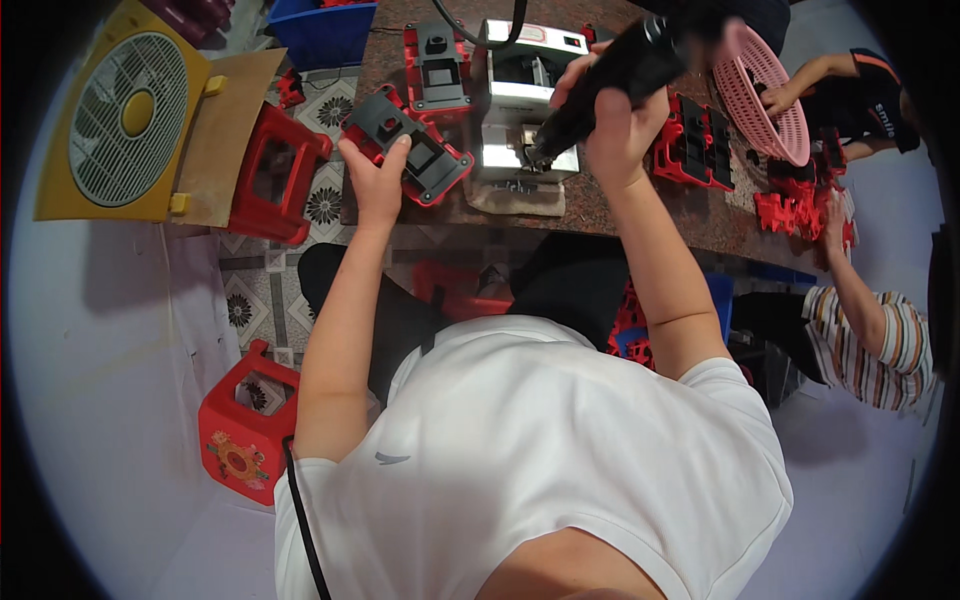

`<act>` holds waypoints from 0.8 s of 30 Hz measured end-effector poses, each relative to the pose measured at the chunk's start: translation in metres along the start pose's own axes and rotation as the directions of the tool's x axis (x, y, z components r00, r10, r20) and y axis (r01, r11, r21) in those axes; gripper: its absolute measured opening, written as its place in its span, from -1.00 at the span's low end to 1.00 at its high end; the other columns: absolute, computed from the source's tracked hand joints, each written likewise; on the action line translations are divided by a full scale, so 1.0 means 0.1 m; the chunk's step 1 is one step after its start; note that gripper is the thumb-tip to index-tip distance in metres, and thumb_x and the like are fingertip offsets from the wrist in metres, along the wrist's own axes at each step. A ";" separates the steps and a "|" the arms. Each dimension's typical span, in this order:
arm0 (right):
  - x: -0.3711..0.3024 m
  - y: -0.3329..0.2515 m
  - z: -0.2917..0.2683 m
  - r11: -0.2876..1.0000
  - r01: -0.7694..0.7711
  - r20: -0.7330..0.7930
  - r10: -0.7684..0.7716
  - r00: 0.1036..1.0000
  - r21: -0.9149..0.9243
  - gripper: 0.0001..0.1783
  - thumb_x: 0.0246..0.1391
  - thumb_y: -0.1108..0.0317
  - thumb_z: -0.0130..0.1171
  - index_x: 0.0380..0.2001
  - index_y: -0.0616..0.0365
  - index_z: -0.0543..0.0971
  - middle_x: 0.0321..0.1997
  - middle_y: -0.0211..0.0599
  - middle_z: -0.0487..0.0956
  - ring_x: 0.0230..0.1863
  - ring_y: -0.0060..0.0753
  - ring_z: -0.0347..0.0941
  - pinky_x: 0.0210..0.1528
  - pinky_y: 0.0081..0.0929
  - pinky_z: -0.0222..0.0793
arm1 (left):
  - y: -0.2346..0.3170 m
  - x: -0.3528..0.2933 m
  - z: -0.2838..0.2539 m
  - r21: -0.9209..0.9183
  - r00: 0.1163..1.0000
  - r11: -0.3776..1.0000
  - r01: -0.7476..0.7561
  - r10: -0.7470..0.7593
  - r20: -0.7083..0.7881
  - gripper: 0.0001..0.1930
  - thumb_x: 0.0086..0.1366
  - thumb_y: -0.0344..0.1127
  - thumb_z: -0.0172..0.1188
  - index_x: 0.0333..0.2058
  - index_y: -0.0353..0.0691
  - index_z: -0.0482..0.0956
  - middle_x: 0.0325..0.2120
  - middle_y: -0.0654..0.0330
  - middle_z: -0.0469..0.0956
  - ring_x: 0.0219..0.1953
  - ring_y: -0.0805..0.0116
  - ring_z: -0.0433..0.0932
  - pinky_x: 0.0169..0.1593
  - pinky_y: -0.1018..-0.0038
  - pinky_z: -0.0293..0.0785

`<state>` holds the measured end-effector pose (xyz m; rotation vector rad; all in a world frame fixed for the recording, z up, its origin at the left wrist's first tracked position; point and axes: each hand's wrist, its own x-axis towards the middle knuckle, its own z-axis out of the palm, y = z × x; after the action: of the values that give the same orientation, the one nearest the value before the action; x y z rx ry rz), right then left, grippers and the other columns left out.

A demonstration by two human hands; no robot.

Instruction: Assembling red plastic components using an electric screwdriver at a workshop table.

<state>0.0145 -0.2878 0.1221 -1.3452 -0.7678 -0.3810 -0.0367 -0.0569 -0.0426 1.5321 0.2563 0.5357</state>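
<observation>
My left hand (373, 182) grips a black-and-red plastic housing (428, 160) by its near left edge, thumb on top, tilted at the table's edge. A black electric screwdriver (612, 92) is held in my right hand (622, 140), fingers wrapped round its body. Its tip points down at the front of a white-and-silver box, which looks like a screw feeder (527, 68). Whether the tip touches it, I cannot tell. Behind the left hand's piece lies a similar housing (437, 65). More black-and-red pieces (695, 143) lie right of my right hand.
A pink basket (768, 97) stands at the table's right, with a co-worker's hand in it. Another person in a striped shirt (868, 335) handles red parts (795, 212). At left are a yellow fan (130, 115), red stools (250, 430) and a blue bin (322, 38).
</observation>
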 end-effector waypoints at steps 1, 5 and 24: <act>-0.07 -0.01 0.01 0.999 0.032 -0.002 -0.032 0.999 0.020 -0.40 0.08 -0.01 0.19 -0.09 0.34 0.34 -0.40 -0.11 0.52 -0.49 -0.40 0.48 -0.44 -0.50 0.43 | 0.03 -0.01 0.02 0.004 1.000 1.000 0.002 -0.002 0.005 -0.40 0.09 -0.25 0.33 -0.02 -0.36 0.20 -0.07 -0.01 0.38 -0.01 0.22 0.37 0.12 0.36 0.24; -0.25 0.04 0.04 0.996 0.092 -0.001 -0.092 0.996 -0.006 -0.50 0.09 0.10 0.20 -0.13 0.32 0.34 -0.42 -0.14 0.53 -0.50 -0.41 0.48 -0.45 -0.51 0.44 | 0.11 -0.03 0.04 -0.035 0.999 0.999 0.021 -0.020 0.025 -0.42 0.11 -0.27 0.31 -0.02 -0.36 0.20 -0.08 0.02 0.37 -0.03 0.27 0.36 0.10 0.39 0.25; 0.91 0.31 1.33 0.925 0.209 -0.169 -0.162 0.972 0.318 -0.62 0.17 0.06 0.16 -0.27 0.15 0.34 -0.54 -0.39 0.47 -0.58 -0.59 0.39 -0.53 -0.61 0.31 | 0.10 -0.01 0.03 -0.114 0.999 0.992 0.047 -0.047 0.005 -0.33 0.02 -0.28 0.37 0.05 -0.31 0.21 -0.07 0.01 0.47 -0.03 0.25 0.50 0.07 0.33 0.38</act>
<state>0.0629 -0.1374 0.1667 -0.9199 -0.8054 -0.4673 -0.0377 -0.0605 -0.0331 1.4125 0.2548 0.5027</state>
